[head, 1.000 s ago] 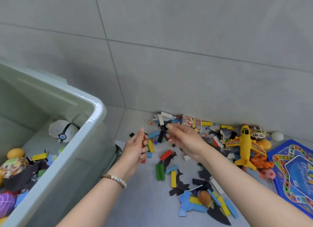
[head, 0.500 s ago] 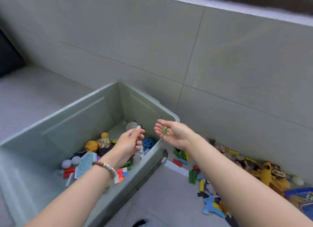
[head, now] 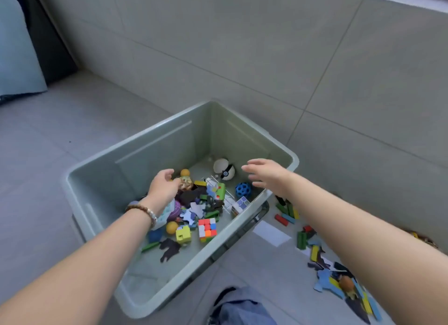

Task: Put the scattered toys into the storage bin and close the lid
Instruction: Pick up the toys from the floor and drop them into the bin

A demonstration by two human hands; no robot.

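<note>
Left grip, right grip loose — bin lengthways upper-right

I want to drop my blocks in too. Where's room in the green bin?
The pale green plastic storage bin has bare floor in its near corner, between the black flat cutout piece and the near walls. The middle, around the multicoloured puzzle cube, is crowded.

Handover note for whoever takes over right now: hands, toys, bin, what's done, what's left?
Left hand: over the storage bin, fingers loosely curled, nothing seen in them.
Right hand: open above the bin's far right corner, empty.
Done: many toys in the bin, e.g. colour cube, blue ball.
Left: blocks and puzzle pieces on the floor right of the bin; then the lid, not in view.
</note>
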